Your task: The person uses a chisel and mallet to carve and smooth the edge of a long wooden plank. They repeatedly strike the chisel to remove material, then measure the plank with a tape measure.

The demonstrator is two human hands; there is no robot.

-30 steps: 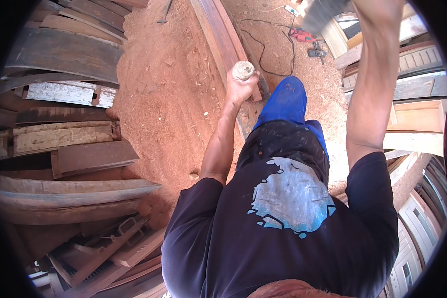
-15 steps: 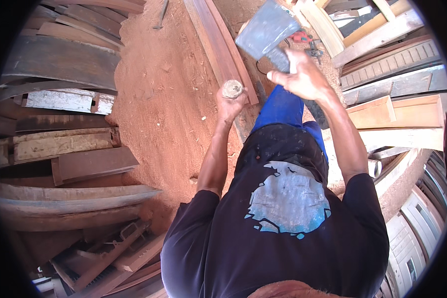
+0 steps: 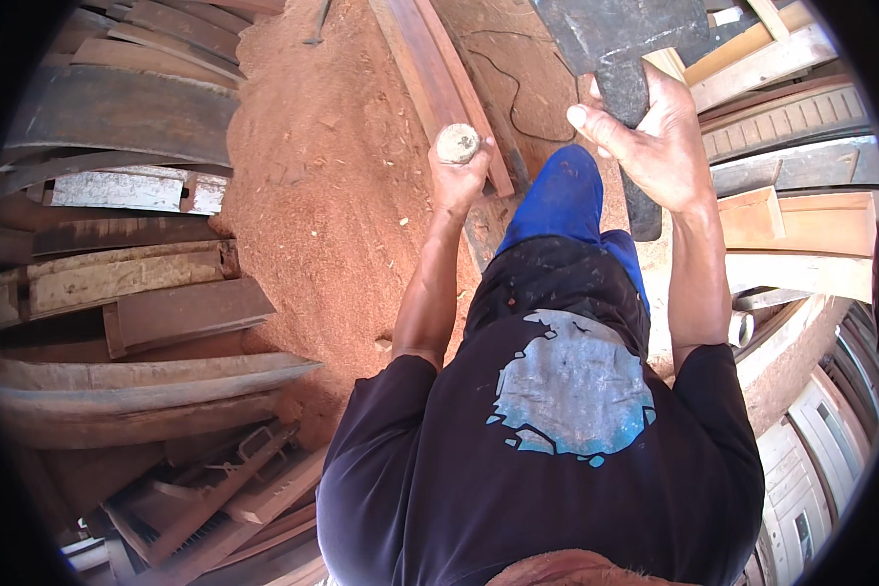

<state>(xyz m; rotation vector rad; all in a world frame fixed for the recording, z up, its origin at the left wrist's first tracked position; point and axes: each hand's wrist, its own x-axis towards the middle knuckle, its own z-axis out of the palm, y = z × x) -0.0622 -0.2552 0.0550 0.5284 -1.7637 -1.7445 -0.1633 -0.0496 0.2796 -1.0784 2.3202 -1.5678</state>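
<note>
In my left hand (image 3: 459,181), closed round its handle, a chisel (image 3: 457,144) stands upright over the near end of a long reddish-brown timber (image 3: 428,68). Only the round, battered butt of the handle shows; its blade is hidden below my fist. My right hand (image 3: 659,137) grips a dark grey mallet (image 3: 625,31) by its handle, raised to the right. The mallet's broad, blocky head looms large near the top edge, and the handle's lower end hangs below my palm. Mallet and chisel are apart.
Sawdust-covered ground (image 3: 332,186) lies left of the timber. Stacked boards (image 3: 127,112) line the left side, with more planks (image 3: 801,220) on the right. A thin black cable (image 3: 514,98) loops on the ground beyond my blue-clad knee (image 3: 562,186). A hammer-like tool (image 3: 317,29) lies at the far left.
My right hand has lifted the mallet up and to the right, so it looks larger. It now covers where a red tool lay. My left hand has barely moved.
</note>
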